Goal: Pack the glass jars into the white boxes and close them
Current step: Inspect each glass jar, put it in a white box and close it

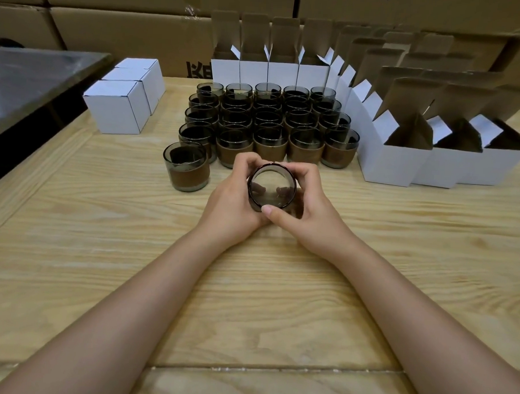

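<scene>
Both hands hold one smoky glass jar (271, 189) over the middle of the wooden table, its open mouth tilted toward me. My left hand (233, 200) wraps its left side and my right hand (307, 208) wraps the right, thumb on the near rim. Behind it stand several rows of like jars (271, 123) with brown bands, and one jar (187, 167) stands apart at the left. Open white boxes (388, 160) with raised flaps line the right and back. Three closed white boxes (119, 107) sit at the left.
Large brown cartons (126, 33) are stacked behind the wooden table (248, 300). A grey metal surface (28, 79) adjoins the table at the far left. Bare wood lies between me and the held jar.
</scene>
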Available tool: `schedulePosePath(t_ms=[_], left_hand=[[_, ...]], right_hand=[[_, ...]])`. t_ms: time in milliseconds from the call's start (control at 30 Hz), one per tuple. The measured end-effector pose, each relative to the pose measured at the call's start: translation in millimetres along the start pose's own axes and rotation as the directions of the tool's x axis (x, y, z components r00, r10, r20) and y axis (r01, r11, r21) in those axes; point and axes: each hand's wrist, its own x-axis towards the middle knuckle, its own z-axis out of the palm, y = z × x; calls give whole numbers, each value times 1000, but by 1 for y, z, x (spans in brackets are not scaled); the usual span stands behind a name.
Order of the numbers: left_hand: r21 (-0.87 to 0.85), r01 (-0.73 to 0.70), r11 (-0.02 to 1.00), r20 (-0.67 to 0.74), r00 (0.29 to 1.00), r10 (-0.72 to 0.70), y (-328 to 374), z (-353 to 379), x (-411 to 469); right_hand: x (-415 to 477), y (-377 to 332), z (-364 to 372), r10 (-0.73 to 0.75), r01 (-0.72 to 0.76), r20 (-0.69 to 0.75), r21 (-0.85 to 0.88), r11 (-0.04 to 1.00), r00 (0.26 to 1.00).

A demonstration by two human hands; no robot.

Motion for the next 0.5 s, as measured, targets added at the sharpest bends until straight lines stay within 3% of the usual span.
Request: schedulePosePath(t_ms=[333, 500], left_hand=[[-11, -36, 999, -27, 999, 35, 3, 0, -2], [87, -157, 984, -31, 987, 160, 9, 3, -5]], right_hand=[[4, 3, 2, 48, -50, -141, -11, 999, 989], [5, -5, 9, 55, -54, -292, 11, 998, 955]])
